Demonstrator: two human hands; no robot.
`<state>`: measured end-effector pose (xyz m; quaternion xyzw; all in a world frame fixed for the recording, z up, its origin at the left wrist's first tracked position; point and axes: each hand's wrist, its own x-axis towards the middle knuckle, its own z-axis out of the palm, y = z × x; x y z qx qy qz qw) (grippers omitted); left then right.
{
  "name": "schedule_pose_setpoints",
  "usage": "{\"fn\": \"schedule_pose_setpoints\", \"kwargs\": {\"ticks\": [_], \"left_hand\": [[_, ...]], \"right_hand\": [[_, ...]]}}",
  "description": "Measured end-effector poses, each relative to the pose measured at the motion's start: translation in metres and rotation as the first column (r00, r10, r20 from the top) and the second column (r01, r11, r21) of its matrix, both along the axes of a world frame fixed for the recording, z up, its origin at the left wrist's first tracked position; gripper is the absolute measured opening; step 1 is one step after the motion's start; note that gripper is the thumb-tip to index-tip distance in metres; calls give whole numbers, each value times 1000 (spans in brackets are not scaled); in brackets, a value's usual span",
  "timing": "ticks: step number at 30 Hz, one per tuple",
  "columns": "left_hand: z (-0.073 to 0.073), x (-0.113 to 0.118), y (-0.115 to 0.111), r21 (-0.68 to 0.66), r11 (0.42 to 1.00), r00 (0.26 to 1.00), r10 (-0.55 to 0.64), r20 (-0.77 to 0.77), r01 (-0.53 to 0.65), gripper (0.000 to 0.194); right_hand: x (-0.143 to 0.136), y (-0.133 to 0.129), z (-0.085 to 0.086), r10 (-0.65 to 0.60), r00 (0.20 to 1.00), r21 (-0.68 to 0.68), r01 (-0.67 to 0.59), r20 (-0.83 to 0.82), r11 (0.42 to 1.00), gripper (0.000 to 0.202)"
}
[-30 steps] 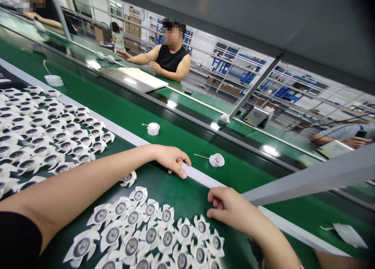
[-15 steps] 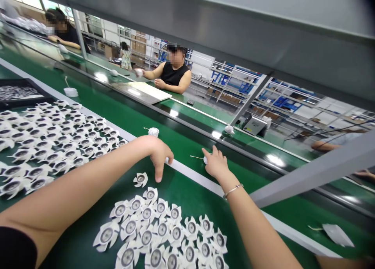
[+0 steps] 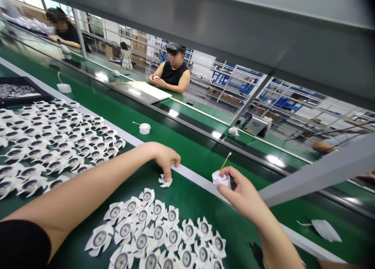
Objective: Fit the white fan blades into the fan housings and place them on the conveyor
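Pinched at the fingertips of my left hand point(image 3: 167, 159) is a white fan impeller point(image 3: 164, 181), low over the green worktop beside the pale strip; the fingers partly hide it. My right hand point(image 3: 241, 189) grips a round white motor housing point(image 3: 219, 178) between thumb and fingers, raised near the strip. A thin yellow wire with a white tip sticks up from the housing. Below both hands lies a loose group of white fan impellers point(image 3: 158, 232) with grey round hubs. Under and past my left forearm spreads a bigger batch of impellers point(image 3: 63, 146).
Along the green conveyor point(image 3: 181, 144) sit a round white housing with a wire point(image 3: 144, 128), another farther left point(image 3: 64, 88) and a white piece at right point(image 3: 326, 230). A slanted grey post point(image 3: 316, 171) stands right of my hand. Across the line, a co-worker point(image 3: 175, 70) holds a white part.
My right hand has lifted the housing off the conveyor and drawn it closer. My left hand has taken hold of the single impeller and shifted it right. Parts on the conveyor have moved left.
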<state>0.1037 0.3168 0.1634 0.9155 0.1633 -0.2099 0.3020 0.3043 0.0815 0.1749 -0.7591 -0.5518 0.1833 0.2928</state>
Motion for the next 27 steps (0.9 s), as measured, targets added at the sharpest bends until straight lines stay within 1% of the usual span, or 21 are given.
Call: {"fn": "schedule_pose_setpoints", "kwargs": {"ticks": [2, 4, 6, 7, 8, 9, 10, 12, 13, 14, 16, 19, 23, 27], "left_hand": [[-8, 19, -6, -52, 998, 995, -26, 96, 31, 76], [-16, 31, -12, -69, 997, 986, -16, 166, 28, 76], [-23, 35, -15, -80, 997, 976, 18, 218, -1, 73], [-26, 35, -15, -109, 994, 970, 36, 241, -10, 71], [-29, 33, -13, -165, 986, 965, 50, 259, -7, 68], [-33, 31, -10, -247, 969, 961, 58, 271, 12, 66], [-36, 29, -6, -345, 938, 958, 61, 281, 41, 65], [-41, 27, 4, -531, 841, 954, 70, 292, 101, 63], [-44, 26, 9, -594, 796, 953, 77, 293, 118, 63], [-46, 26, 13, -633, 764, 952, 88, 293, 125, 61], [-49, 28, 18, -661, 740, 951, 99, 293, 127, 58], [-52, 31, 20, -650, 749, 950, 96, 298, 128, 57], [-55, 32, 19, -638, 763, 953, 107, 284, 104, 62], [-54, 31, 18, -672, 734, 961, 101, 258, 103, 69]], "right_hand": [[-1, -5, -5, 41, 997, 67, -36, -69, 997, 15], [-5, -5, -14, 70, 990, 126, -54, -122, 991, 12], [-10, -1, -24, 76, 984, 153, -52, -159, 987, 11], [-14, 2, -28, 81, 983, 158, -55, -162, 986, 12], [-18, 4, -32, 91, 984, 161, -66, -153, 985, 12], [-22, 6, -35, 107, 985, 161, -84, -136, 983, 13], [-26, 8, -37, 126, 985, 162, -107, -114, 981, 13], [-33, 12, -40, 176, 982, 170, -162, -69, 972, 11], [-35, 13, -42, 205, 978, 178, -194, -47, 965, 9], [-38, 14, -43, 236, 971, 188, -228, -24, 955, 7], [-41, 16, -48, 296, 955, 203, -296, 31, 933, 6], [-46, 19, -56, 346, 931, 190, -362, 116, 913, 10], [-51, 21, -59, 342, 925, 129, -365, 167, 922, 13], [-56, 22, -54, 320, 923, 83, -343, 212, 936, 15]]}}
